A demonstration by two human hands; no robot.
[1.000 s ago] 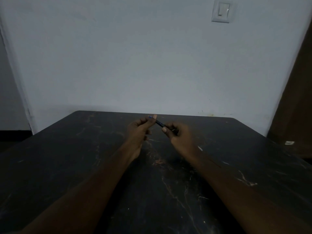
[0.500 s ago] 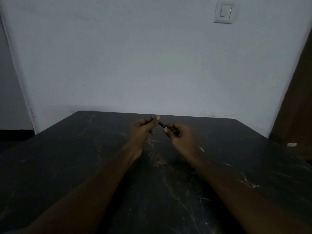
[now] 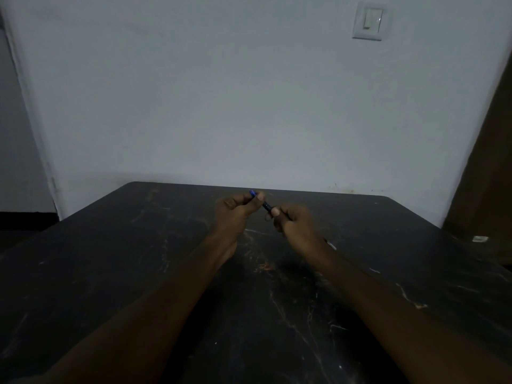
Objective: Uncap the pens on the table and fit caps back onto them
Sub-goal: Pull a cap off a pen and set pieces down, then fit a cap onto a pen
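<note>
The pen (image 3: 266, 205) is thin and small, blue at one end and dark in the middle. It is up in the air, just above the far part of the worktop (image 3: 138, 273), and it does not touch the worktop. It is tilted: the blue end points up and to the left, and the dark end points down and to the right. The left hand (image 3: 235, 212) has the blue end. Its grip is closed on the pen, pinching it with the thumb and curled fingers, and a little bit of blue sticks out past them. The right hand (image 3: 295, 221) has the other end. Its grip is closed on the pen too, with the thumb tip and a finger tip on the dark part and the other fingers curled in. The two hands are near each other, with only a short piece of pen showing between them. The pen is too small and the room too dark to tell if its cap is on or off. A small pale thing (image 3: 331, 245) lies on the worktop just beside the right wrist; I cannot tell what it is. The worktop is dark, with light scratches and marks. Behind it is a plain pale wall (image 3: 221, 106), with a white light switch (image 3: 370, 20) high up on the right. A brown board (image 3: 496, 176) stands at the far right.
</note>
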